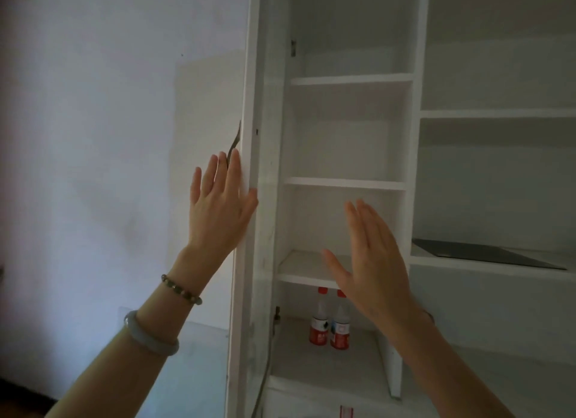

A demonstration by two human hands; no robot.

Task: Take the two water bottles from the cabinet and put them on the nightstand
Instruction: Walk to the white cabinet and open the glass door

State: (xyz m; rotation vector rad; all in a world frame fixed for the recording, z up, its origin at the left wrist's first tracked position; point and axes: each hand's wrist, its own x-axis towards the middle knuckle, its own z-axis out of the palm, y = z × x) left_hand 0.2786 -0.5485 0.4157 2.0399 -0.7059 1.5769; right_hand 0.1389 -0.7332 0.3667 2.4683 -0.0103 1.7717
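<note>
Two clear water bottles with red caps and red labels stand side by side on a low shelf of the white cabinet (346,183): the left bottle (319,319) and the right bottle (340,325). The cabinet door (249,105) is swung open, seen edge-on. My left hand (219,205) rests flat against the door's edge beside its dark handle, fingers spread. My right hand (371,261) hovers open in front of the shelves, above the bottles, holding nothing and partly hiding the right bottle's cap. No nightstand is in view.
Several bare white shelves run up the cabinet above the bottles. To the right are open shelves (498,113) with a dark flat panel (483,252) lying on a ledge. A plain wall (93,137) fills the left. A red-and-white item (346,413) shows at the bottom edge.
</note>
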